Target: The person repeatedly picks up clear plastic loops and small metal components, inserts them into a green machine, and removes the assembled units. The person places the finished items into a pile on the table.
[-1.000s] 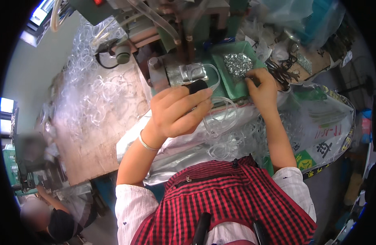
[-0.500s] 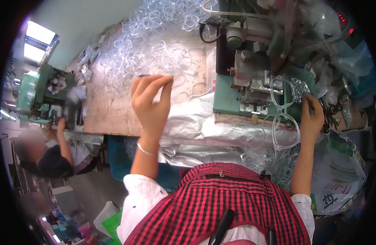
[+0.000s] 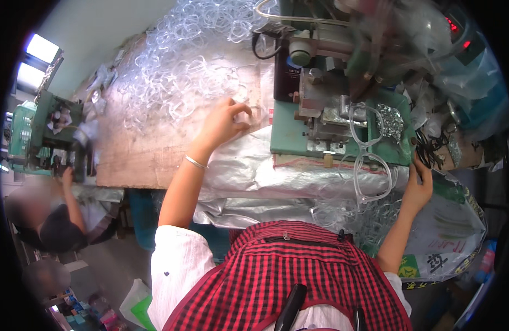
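My left hand [image 3: 223, 124] is over the table beside loose clear plastic eyeglass frames [image 3: 194, 83]. Its thumb and fingers are bent and apart, and nothing shows between them. My right hand [image 3: 419, 186] is beside the front right corner of the bench machine's green tray [image 3: 391, 153], fingers loosely apart; a tiny thing there could be hidden. Small shiny metal pieces [image 3: 389, 122] fill part of the tray. One clear eyeglass frame [image 3: 388, 185] stands out at the front of the green bench machine [image 3: 290, 135], upright in view, touched by neither hand.
Silvery sheeting [image 3: 232, 171] covers the table's near edge. More clear frames lie below the machine, above my checked apron [image 3: 298, 259]. A large printed sack [image 3: 453, 237] stands at the right. Far left, another person [image 3: 61, 226] works at a similar green machine [image 3: 50, 132].
My left hand has swung right across the table, and its pinched fingers have parted. My right hand has drawn back from the metal pieces toward the tray's near corner. The whole view has shifted slightly.
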A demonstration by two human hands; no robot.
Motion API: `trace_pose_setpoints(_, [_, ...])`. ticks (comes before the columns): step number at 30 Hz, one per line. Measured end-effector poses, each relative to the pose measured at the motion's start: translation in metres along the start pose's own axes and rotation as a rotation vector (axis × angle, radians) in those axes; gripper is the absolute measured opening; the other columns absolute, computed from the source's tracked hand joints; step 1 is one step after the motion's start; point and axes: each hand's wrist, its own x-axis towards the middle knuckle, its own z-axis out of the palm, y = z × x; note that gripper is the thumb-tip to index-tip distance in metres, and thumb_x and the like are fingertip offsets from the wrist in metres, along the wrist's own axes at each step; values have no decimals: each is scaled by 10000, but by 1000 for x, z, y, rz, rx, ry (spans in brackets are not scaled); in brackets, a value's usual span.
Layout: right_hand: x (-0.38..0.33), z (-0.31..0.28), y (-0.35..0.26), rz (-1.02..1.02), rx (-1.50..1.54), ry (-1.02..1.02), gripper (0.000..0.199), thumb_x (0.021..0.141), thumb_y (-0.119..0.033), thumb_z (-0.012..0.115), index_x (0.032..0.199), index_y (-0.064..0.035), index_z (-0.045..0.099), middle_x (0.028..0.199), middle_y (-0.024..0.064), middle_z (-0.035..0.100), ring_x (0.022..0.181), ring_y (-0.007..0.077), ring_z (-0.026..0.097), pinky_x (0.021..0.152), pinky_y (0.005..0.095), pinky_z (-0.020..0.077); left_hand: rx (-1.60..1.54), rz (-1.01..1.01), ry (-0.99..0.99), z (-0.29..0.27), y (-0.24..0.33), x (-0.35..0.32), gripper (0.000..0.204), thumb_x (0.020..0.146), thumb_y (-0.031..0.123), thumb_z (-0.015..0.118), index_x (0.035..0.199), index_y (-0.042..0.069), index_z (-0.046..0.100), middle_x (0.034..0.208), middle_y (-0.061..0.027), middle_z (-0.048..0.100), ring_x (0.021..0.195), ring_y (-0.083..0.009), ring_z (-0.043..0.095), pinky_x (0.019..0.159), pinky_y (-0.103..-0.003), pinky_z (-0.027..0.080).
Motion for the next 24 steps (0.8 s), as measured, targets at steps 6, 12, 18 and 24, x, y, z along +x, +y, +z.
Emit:
trace_pose_setpoints(6, [-1,-27,-37,156,369,-239,169,804,25,694,973,32,708,974,57,705,928,144,635,846,283,485,-76,-42,343,11,14,-2,81,827,66,686,895,70,643,863,-107,608,730,-247,617,661,-346,493])
trace_pose_setpoints(12, [68,31,-153,24,667,-570,382,732,-38,755,1097,-4,650,899,47,693,844,132,637,799,258,490,-514,-67,619,-6,47,30,55,918,46,603,893,2,583,734,-33,601,655,-92,572,602,-240,454])
trace_pose_setpoints(18, [43,69,-168,-54,738,-438,523,690,-53,761,1180,-8,583,844,49,672,800,145,644,742,288,496,-920,-98,747,41,47,-1,63,951,7,598,972,19,540,864,-41,605,770,-105,627,713,-243,545])
trace_pose_setpoints(24, [47,69,-180,177,1123,-568,528,702,35,745,1200,7,573,849,58,674,791,132,641,729,267,510,-984,699,819,-71,152,30,142,932,-44,587,1030,12,503,998,-152,650,924,-204,652,834,-328,564])
